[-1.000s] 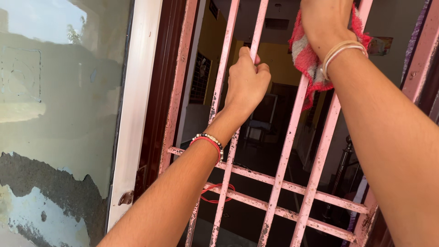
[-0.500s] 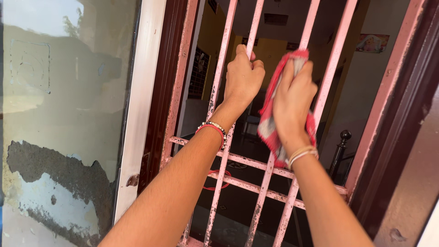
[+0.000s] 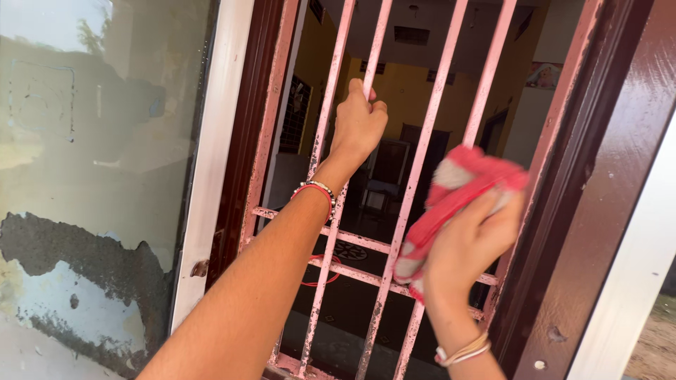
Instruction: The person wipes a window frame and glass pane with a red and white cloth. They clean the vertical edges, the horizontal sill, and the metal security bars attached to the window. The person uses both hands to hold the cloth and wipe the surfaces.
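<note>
your left hand [image 3: 358, 127] is wrapped around one of the upright bars [image 3: 374, 53] of the pink metal grille [image 3: 422, 148], fingers curled tight together and closed on the bar high up, toward the grille's top edge. that grip looks like a brace: it steadies you, and perhaps the grille, while the other hand works. your right hand [image 3: 470, 246] holds a red and white cloth [image 3: 456, 193], fingers pressed together against its back and bunching it over the palm. the cloth sits against the bars near the grille's right edge, just above the two cross rails [image 3: 355, 243] and beside the dark brown door frame [image 3: 598, 183]. held flat like that, it can drag along a bar's face. whether the thumb pinches it from behind, you cannot tell; the cloth is blurred.

to the left, a white strip [image 3: 211, 162] borders a wall [image 3: 91, 176] with peeling paint. a red bangle [image 3: 317, 271] lies on the floor inside, seen through the bars.

against the picture half a second ago, the cloth is lower and farther right: it was up around a middle bar beside your left hand, and now it is close to the frame. a second ago it was at the top edge. your left hand has kept its bar throughout.
</note>
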